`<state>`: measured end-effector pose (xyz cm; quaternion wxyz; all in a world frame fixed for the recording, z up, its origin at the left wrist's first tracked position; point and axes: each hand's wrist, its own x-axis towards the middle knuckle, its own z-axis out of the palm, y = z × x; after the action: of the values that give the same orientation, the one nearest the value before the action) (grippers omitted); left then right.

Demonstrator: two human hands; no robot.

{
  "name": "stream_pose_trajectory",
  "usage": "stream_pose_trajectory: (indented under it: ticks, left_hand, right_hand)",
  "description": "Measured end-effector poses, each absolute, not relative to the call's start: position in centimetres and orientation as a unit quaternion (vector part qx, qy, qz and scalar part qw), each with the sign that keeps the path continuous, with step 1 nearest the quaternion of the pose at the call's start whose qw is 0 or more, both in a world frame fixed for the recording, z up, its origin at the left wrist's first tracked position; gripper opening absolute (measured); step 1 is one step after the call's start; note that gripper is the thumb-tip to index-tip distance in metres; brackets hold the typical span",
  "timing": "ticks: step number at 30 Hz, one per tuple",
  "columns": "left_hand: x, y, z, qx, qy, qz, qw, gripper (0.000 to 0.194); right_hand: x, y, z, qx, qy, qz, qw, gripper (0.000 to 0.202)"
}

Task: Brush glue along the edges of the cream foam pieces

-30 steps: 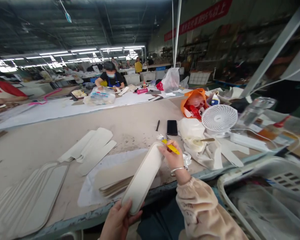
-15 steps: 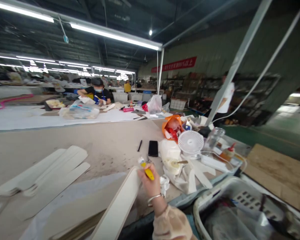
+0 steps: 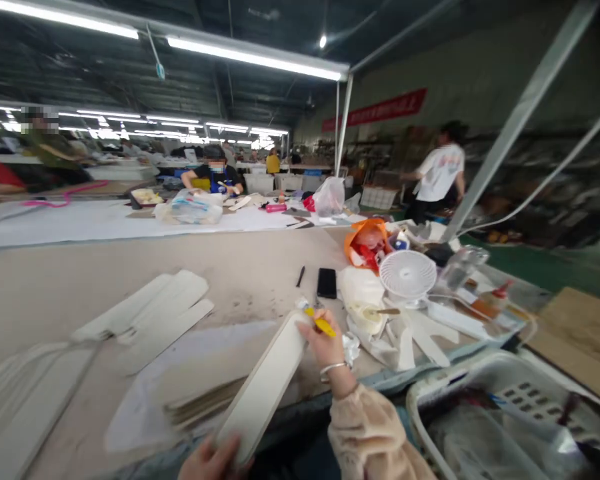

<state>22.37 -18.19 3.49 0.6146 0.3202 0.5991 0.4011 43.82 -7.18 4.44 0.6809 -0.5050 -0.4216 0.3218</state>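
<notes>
My right hand (image 3: 325, 340) is closed around a small yellow-handled brush (image 3: 324, 325) with a whitish tip. Its fingers also touch the far end of a long white panel with a rounded end (image 3: 273, 380). At the bottom edge, my left hand (image 3: 213, 459), slightly blurred, grips the near end of this panel. The panel slants over the table's front edge. Beneath and left of it lies a stack of thin pieces (image 3: 205, 403). More white panels (image 3: 155, 310) lie farther left. A bowl of pale paste (image 3: 367, 319) with a stick in it stands right of my right hand.
A phone (image 3: 327, 283) and a black pen (image 3: 301, 276) lie beyond my right hand. To the right are a white fan (image 3: 408, 274), an orange bag (image 3: 363, 247) and a white basket (image 3: 420, 400). A co-worker (image 3: 215, 175) sits across the table; another person (image 3: 440, 172) stands behind right.
My left hand has come into view at the panel's near end. The view has swung left, so things appear farther right. The brush stays in my right hand at the panel's far end.
</notes>
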Motion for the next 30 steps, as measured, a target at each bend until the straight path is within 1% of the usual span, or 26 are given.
stream_pose_trajectory:
  ticks: [2, 3, 7, 12, 17, 22, 30]
  left_hand:
    - [21.1, -19.8, 3.3, 0.278, 0.569, 0.411, 0.656, 0.056]
    - [20.8, -20.3, 3.3, 0.257, 0.551, 0.422, 0.672, 0.057]
    - [21.1, -20.4, 3.2, 0.206, 0.522, 0.451, 0.694, 0.049]
    - [21.6, -20.2, 3.9, 0.193, 0.514, 0.457, 0.700, 0.046]
    - [21.6, -20.6, 4.6, 0.184, 0.484, 0.450, 0.727, 0.047]
    - [21.7, -20.6, 4.3, 0.174, 0.491, 0.468, 0.714, 0.045]
    - [21.4, -20.5, 3.6, 0.157, 0.496, 0.453, 0.724, 0.045]
  right_hand:
    - [44.1, -7.1, 4.2, -0.514, -0.427, 0.322, 0.671, 0.037]
    - [44.3, -7.0, 4.0, -0.515, -0.431, 0.322, 0.667, 0.038]
    - [44.5, -6.8, 3.8, -0.515, -0.438, 0.321, 0.663, 0.041]
    - [44.5, -7.0, 4.1, -0.524, -0.432, 0.316, 0.663, 0.044]
    - [45.0, -6.8, 3.7, -0.529, -0.432, 0.308, 0.662, 0.042]
    - [45.1, -6.7, 3.5, -0.536, -0.434, 0.295, 0.661, 0.041]
    - [44.6, -7.3, 4.3, -0.551, -0.453, 0.255, 0.652, 0.037]
